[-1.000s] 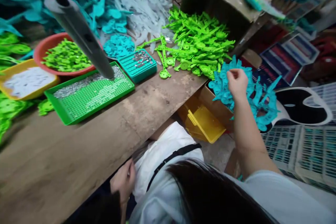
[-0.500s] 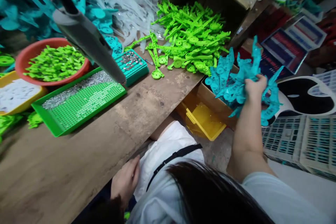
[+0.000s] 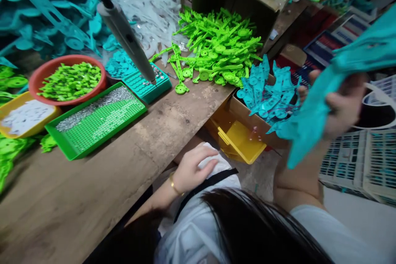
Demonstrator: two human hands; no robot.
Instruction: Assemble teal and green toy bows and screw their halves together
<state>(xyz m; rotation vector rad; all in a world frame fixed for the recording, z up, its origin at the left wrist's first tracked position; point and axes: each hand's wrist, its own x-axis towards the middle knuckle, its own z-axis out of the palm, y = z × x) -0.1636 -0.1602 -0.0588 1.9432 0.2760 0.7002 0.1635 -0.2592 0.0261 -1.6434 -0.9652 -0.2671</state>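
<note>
My right hand [image 3: 345, 109] is closed around a long turquoise plastic part [image 3: 314, 115], raised at the right and blurred. Below and left of it, similar turquoise parts [image 3: 267, 90] lie heaped in a cardboard box [image 3: 249, 113] beside the table. My left hand [image 3: 193, 169] is over my lap, by the table's front edge, its fingers stretched out and nothing in it. A gold bracelet [image 3: 175, 183] circles that wrist.
A grey power screwdriver [image 3: 131, 43] hangs over a teal tray [image 3: 151, 95]. On the wooden table [image 3: 123, 185] are a green perforated tray [image 3: 72, 152] of metal bits, a red bowl [image 3: 34, 78] and a pile of lime-green parts [image 3: 216, 45]. A yellow bin [image 3: 247, 142] is below.
My right hand has moved right and up from the box, now with a turquoise part in it. The left hand has risen forward over my lap and its fingers have stretched out.
</note>
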